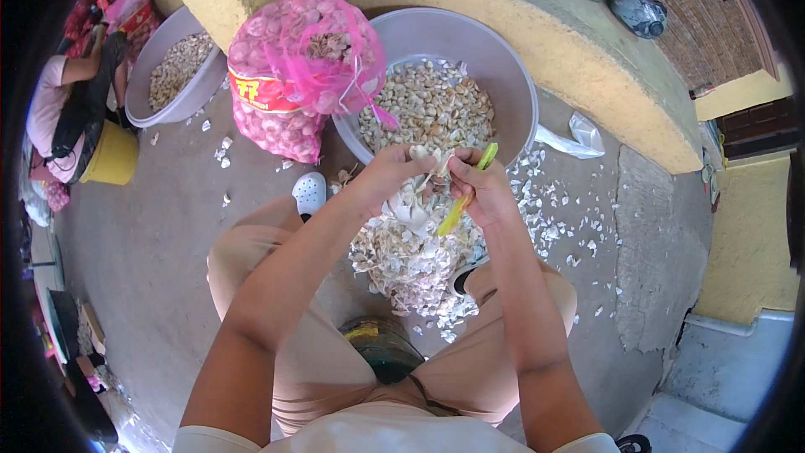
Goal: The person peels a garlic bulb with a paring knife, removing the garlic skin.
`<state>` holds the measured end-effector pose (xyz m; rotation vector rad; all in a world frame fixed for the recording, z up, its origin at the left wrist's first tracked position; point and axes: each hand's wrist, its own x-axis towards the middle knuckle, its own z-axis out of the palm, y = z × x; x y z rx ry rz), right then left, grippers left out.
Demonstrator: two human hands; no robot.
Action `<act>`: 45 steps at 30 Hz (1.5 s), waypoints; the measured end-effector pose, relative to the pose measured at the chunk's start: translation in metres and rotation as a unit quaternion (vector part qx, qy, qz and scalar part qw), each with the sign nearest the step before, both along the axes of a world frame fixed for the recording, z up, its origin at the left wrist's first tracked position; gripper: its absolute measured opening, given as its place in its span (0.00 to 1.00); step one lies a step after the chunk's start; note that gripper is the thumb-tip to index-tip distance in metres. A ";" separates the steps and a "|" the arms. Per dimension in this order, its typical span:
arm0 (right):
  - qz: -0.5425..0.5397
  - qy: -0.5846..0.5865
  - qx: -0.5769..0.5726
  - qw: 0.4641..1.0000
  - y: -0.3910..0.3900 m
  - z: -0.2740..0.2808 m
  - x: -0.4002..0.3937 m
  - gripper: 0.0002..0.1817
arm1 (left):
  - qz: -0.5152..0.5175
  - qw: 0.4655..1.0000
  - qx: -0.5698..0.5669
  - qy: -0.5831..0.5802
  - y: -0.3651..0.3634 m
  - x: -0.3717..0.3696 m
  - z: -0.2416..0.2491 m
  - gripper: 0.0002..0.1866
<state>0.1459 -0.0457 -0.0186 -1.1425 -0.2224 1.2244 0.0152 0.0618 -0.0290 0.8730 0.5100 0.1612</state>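
Above a heap of garlic skins [411, 264], my two hands meet in front of me. My left hand [394, 174] is closed on a garlic bulb [432, 161], whose pale skin hangs loose below. My right hand [481, 189] pinches the bulb's right side while its fingers also grip a slim yellow-green tool [457, 214], possibly a small knife; no blade can be made out. Just beyond the hands stands a grey-white tub [527, 88] with many loose garlic cloves [436, 109] in it. A pink mesh sack [281, 130] full of garlic bulbs leans at the tub's left.
Another tub [138, 75] of cloves stands at the left, near a seated person [63, 105] and a yellow bucket [113, 155]. A low yellow wall [537, 29] curves behind. Skin scraps and a plastic bag [579, 136] lie on the floor at right.
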 end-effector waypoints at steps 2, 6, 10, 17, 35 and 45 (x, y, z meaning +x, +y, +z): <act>0.004 -0.004 0.001 1.000 0.000 0.003 0.000 0.12 | 0.006 1.000 0.006 -0.004 0.000 0.000 0.001 0.08; 0.001 0.012 0.014 1.000 0.000 0.005 0.001 0.13 | 0.034 0.999 -0.008 0.025 0.004 0.001 0.000 0.11; 0.016 -0.131 -0.068 0.989 0.001 0.011 0.007 0.15 | 0.033 0.998 0.044 0.033 0.008 0.001 -0.002 0.11; -0.114 -0.264 -0.140 0.947 0.007 0.005 0.009 0.23 | 0.023 0.971 0.225 0.079 0.006 0.004 -0.017 0.10; -0.043 -0.167 -0.083 0.981 0.002 0.010 0.011 0.12 | 0.000 0.923 0.371 0.103 0.003 0.005 -0.034 0.17; 0.073 -0.374 -0.111 0.918 0.005 0.014 -0.009 0.16 | -0.061 0.919 0.360 0.150 -0.002 0.005 -0.011 0.10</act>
